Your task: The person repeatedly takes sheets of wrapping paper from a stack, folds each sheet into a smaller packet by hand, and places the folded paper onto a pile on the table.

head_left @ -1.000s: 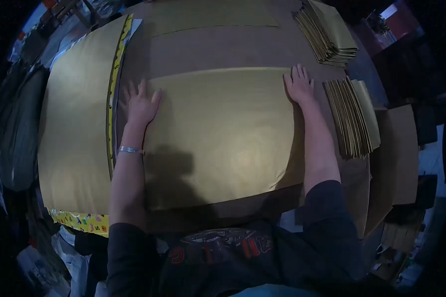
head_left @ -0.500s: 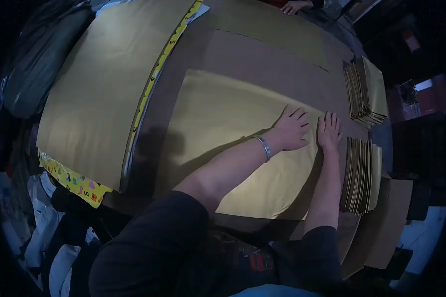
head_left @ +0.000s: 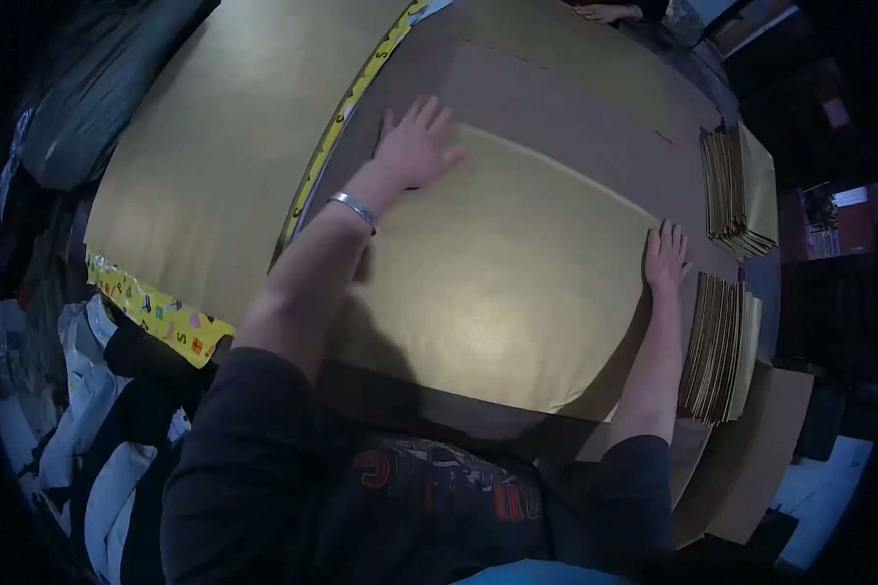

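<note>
A gold-brown paper sheet (head_left: 498,283) lies on the brown table surface before me. My left hand (head_left: 415,151), with a metal bracelet on its wrist, is at the sheet's far left corner, fingers spread and holding nothing. My right hand (head_left: 666,256) rests at the sheet's right edge, its fingers extended and lying flat. Just right of that hand stand two bundles of folded brown paper, a near bundle (head_left: 717,346) and a far bundle (head_left: 727,185).
At the left lies a large stack of brown sheets (head_left: 215,136) with yellow patterned paper (head_left: 156,307) showing along its edges. A cardboard box (head_left: 766,453) stands at the lower right. Another person's hand (head_left: 605,13) is at the top edge.
My left hand has moved from the right part of the sheet to its far left corner. My right hand stays at the right edge. The whole view has shifted slightly.
</note>
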`<state>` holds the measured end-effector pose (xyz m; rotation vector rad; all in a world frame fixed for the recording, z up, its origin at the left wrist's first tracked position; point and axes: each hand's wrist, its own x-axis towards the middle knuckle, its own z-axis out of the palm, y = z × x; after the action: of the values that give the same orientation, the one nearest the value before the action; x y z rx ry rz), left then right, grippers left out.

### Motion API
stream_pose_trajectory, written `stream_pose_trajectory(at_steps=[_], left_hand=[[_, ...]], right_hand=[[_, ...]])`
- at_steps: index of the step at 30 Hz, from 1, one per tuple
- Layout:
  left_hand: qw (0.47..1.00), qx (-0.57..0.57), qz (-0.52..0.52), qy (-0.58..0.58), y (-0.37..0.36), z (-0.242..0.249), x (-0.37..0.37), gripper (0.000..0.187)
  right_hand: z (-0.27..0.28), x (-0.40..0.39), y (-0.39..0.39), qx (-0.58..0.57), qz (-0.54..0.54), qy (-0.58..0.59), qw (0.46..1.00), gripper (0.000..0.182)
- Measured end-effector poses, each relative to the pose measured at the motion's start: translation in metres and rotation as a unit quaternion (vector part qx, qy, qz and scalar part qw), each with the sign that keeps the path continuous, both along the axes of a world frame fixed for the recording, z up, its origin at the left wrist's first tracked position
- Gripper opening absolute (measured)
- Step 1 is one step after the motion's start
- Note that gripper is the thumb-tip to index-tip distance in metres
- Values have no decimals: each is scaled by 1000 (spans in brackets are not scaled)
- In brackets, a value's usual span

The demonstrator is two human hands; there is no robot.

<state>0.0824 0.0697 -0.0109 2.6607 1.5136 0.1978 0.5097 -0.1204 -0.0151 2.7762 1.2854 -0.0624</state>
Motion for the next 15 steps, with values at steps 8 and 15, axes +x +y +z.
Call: stream_pose_trajectory(at_steps=[8, 15], left_hand=[[996, 8, 70, -50, -20, -21, -44, 63], [989, 32, -3, -146, -123, -10, -86, 55]], right_hand=[[-9, -86, -5, 30, 137, 3, 990, 62], [6, -256, -40, 76, 364, 32, 928, 63]])
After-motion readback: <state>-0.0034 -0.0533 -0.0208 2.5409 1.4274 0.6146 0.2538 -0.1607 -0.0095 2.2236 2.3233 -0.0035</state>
